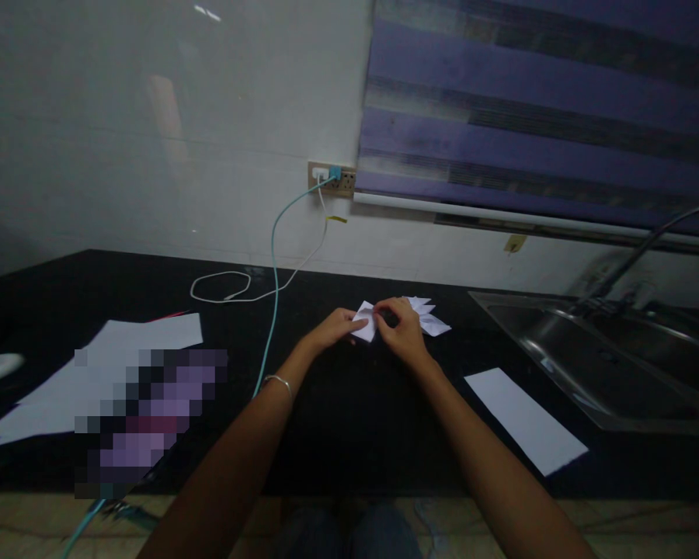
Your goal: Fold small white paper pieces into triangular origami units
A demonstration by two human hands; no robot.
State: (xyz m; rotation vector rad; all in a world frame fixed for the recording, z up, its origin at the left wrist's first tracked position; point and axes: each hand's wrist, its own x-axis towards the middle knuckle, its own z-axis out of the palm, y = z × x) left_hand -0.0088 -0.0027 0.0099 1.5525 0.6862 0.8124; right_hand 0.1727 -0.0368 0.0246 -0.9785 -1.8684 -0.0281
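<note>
Head view: left hand [332, 328] and right hand [401, 328] pinch the small white paper [368, 331], one corner pointing far, long axis running near to far.

Matt white paper in the small creased piece [362, 328], folded shapes [436, 324] and flat strip [526, 421] alike; smooth black worktop [361, 435] beneath. Beyond, glossy wall [256, 116] with bright reflections, cloth-like blind [501, 109] with sheer bands, satin-grey metal sink [623, 380] and shinier metal tap [624, 266].
</note>
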